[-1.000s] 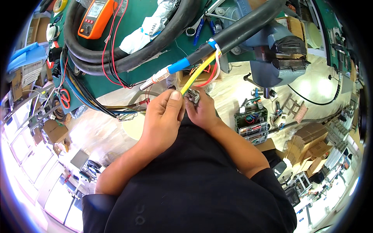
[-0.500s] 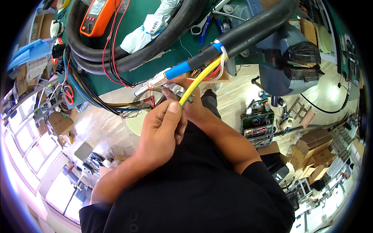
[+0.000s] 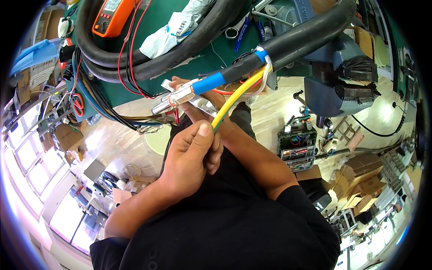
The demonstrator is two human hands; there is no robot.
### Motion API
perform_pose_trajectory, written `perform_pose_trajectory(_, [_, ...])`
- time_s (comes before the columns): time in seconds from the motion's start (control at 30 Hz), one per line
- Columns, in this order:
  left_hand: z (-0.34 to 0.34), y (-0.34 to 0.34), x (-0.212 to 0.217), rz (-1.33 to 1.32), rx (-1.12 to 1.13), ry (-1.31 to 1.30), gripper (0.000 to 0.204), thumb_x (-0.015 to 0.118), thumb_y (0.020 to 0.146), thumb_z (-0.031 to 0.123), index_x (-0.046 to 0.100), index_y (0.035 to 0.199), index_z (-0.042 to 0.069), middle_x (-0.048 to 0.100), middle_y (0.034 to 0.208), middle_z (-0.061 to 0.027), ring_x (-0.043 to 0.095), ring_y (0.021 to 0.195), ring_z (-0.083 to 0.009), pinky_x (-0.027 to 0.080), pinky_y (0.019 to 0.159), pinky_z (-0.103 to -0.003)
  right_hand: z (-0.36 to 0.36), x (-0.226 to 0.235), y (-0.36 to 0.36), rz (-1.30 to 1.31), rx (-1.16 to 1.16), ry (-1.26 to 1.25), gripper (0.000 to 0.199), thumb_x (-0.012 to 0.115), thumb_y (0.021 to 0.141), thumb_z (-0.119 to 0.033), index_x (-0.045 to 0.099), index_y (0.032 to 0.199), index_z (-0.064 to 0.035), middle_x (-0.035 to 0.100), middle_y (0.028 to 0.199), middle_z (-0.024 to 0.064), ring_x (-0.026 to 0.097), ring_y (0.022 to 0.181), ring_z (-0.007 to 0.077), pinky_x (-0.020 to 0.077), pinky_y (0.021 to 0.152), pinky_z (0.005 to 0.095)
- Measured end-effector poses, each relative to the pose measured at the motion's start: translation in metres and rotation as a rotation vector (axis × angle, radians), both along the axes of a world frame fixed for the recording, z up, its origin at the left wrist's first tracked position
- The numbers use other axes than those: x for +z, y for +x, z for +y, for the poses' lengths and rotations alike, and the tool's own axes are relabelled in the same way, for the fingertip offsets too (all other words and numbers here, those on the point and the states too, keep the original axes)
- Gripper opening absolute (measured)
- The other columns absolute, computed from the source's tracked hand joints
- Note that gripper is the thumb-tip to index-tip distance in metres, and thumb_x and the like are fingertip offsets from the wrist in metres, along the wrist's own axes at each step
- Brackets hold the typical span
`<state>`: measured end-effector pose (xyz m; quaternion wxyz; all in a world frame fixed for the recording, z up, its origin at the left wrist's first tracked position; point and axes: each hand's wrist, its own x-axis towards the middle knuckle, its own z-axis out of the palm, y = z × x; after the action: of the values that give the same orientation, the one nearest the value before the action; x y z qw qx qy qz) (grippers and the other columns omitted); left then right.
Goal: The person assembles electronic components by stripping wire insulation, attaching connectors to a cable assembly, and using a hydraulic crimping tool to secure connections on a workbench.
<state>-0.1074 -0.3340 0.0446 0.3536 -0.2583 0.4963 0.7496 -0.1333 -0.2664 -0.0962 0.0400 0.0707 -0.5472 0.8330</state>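
Workbench [image 3: 155, 20]: ahead of the person.
Cable coil [image 3: 84, 38]: on its left half, curving around a multimeter [image 3: 112, 19].
Wrench [image 3: 232, 32]: right of the coil.
Thick cable [image 3: 308, 38]: slants from far right to centre.
Wire [image 3: 230, 104]: from that cable into the left hand [image 3: 191, 150].
Right hand [image 3: 217, 99]: beyond the left, partly under the cable's end.
Tool case [image 3: 297, 146]: floor, right.
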Motion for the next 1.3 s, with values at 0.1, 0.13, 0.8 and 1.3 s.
perform_pose_trajectory(0.1, [0.001,0.004,-0.006,0.095,-0.043,-0.06,0.036,0.038,0.107,0.034,0.046,0.084,0.007,0.047,0.068,-0.0041,0.043,0.055,-0.0107,0.039,0.051,-0.025,0.004,-0.006,0.011,-0.178,0.05,-0.042,0.036,0.07,0.086,0.0,0.061,0.12,-0.0031,0.069,0.109,0.0108,0.067,0.096,0.0188,0.0529,0.081,0.0309])
perform_pose_trajectory(0.13, [0.002,0.006,-0.008,0.133,-0.054,-0.083,0.035,0.038,0.107,0.034,0.045,0.085,0.007,0.047,0.068,-0.0049,0.042,0.055,-0.0116,0.039,0.051,-0.025,0.012,-0.004,0.013,-0.19,0.061,0.008,0.033,0.07,0.086,0.0,0.062,0.118,-0.003,0.069,0.107,0.0111,0.067,0.094,0.0194,0.0528,0.079,0.0314])
perform_pose_trajectory(0.8, [-0.013,0.0,-0.036,0.361,-0.123,-0.084,0.04,0.04,0.106,0.037,0.048,0.081,0.007,0.046,0.067,0.0005,0.042,0.054,-0.0061,0.034,0.05,-0.021,0.105,0.067,0.029,-0.228,0.291,1.394,0.041,0.073,0.08,-0.017,0.057,0.118,-0.0087,0.068,0.088,0.011,0.067,0.081,0.0312,0.0532,0.07,0.0417])
perform_pose_trajectory(1.3, [-0.03,-0.02,-0.067,0.012,-0.238,0.227,0.039,0.04,0.105,0.031,0.063,0.095,0.001,0.059,0.077,-0.003,0.053,0.067,-0.0105,0.045,0.062,-0.025,0.108,0.128,0.03,-0.251,0.503,1.839,0.032,0.068,0.084,-0.026,0.058,0.098,0.0015,0.065,0.07,0.017,0.066,0.065,0.0341,0.0527,0.06,0.0425])
